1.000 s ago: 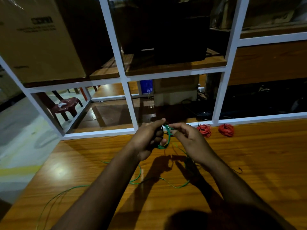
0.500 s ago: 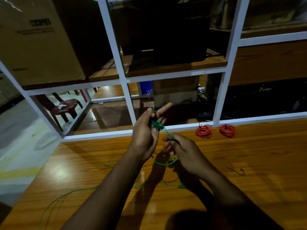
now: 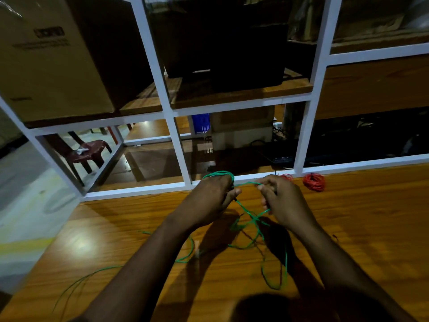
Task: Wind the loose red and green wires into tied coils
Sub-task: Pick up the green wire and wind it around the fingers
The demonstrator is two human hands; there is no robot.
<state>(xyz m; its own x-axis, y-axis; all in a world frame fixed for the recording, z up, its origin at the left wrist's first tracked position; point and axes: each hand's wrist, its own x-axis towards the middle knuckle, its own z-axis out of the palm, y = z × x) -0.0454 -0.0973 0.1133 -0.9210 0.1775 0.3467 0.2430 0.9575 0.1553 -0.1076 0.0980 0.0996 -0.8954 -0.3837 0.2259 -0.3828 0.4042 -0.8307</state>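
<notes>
Stretching green wire (image 3: 246,183) sideways, left hand (image 3: 212,196), right hand (image 3: 282,198)

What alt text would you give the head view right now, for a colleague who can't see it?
Two bare hands wind green wire above a wooden table: the left hand has loops around its fingers while the right hand pinches the strand. Loose wire trails across the table, and two red coils lie by a white frame.

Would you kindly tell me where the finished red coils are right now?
In the head view, the two red coils lie on the wooden table along its far edge, just beyond and right of the right hand.
</notes>
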